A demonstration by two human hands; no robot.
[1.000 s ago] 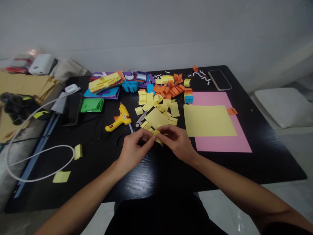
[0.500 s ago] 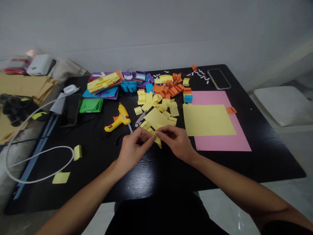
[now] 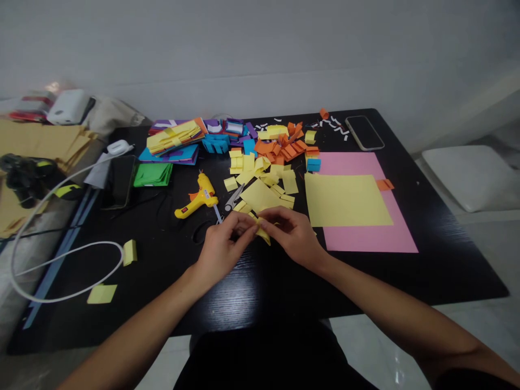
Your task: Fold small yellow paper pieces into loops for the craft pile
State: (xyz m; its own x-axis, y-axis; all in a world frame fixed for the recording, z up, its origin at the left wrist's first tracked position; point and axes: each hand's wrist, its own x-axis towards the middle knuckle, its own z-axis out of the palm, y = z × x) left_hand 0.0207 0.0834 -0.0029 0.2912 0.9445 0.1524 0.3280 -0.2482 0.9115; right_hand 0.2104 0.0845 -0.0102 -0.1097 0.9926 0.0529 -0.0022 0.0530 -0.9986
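Between my two hands, near the front middle of the black table (image 3: pixel 162 292), is a small folded piece of yellow paper (image 3: pixel 264 236). The thumb and fingers of my left hand (image 3: pixel 227 238) pinch it from the left. My right hand (image 3: pixel 290 233) pinches it from the right, the two thumbs almost meeting. The fingers hide much of the piece. Just beyond the hands lies a heap of cut and folded yellow papers (image 3: pixel 260 195). A pair of scissors (image 3: pixel 234 198) lies beside that heap, its handles partly behind my left hand.
A yellow glue gun (image 3: pixel 199 197) lies left of the scissors. Orange folded papers (image 3: pixel 284 149) are heaped farther back. Right of my hands, a yellow sheet (image 3: pixel 347 200) rests on a pink sheet (image 3: pixel 369 239). A phone (image 3: pixel 364 132) lies at the back right, a white cable (image 3: pixel 69 250) at left.
Both hands stay in almost the same place, still pinching the yellow paper, with only slight shifts of the fingers. The whole view has moved very slightly.
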